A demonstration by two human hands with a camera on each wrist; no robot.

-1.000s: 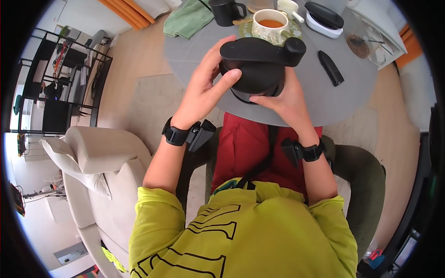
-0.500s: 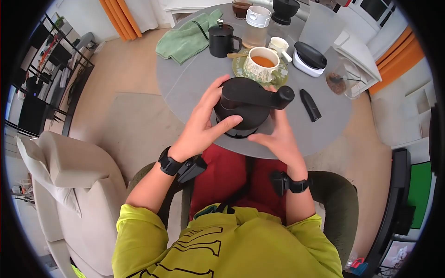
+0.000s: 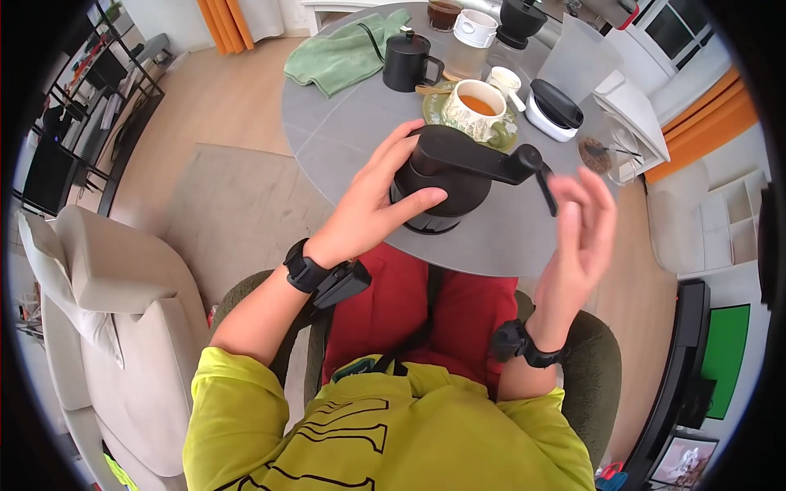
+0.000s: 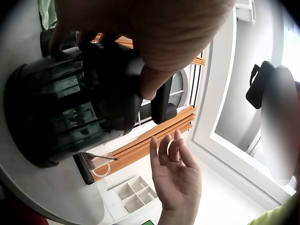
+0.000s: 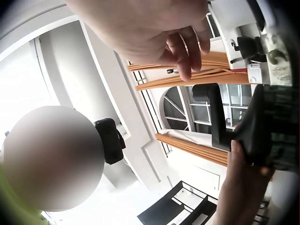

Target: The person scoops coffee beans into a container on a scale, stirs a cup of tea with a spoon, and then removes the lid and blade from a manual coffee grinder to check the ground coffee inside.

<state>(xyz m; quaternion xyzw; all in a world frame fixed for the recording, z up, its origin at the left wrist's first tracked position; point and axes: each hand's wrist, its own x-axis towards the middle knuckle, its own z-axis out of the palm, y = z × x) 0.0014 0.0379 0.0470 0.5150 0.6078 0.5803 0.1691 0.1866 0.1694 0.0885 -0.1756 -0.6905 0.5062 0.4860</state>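
Observation:
A black hand-crank canister (image 3: 446,196) stands at the table's near edge, its crank arm (image 3: 479,157) reaching right to a round knob. The left wrist view shows the smoky see-through wall (image 4: 70,110) of its body. My left hand (image 3: 368,200) holds the canister's upper part from the left, thumb on the near side and fingers round the far side. To the right, my right hand (image 3: 583,241) is raised off the canister, palm turned inward and fingers loosely bent, with nothing in it. A dark slim object (image 3: 547,192) lies behind that hand, partly hidden by it.
Behind the canister, a cup (image 3: 475,106) of orange-brown liquid sits on a green plate (image 3: 508,137). Farther back are a black lidded pot (image 3: 405,61), a green cloth (image 3: 336,61), a white-and-black container (image 3: 553,114) and a clear jar (image 3: 594,155) of brown pieces.
My right hand has let go of the canister's right side and moved right and up. My left hand keeps its hold. The head view has tilted up, showing more of the table.

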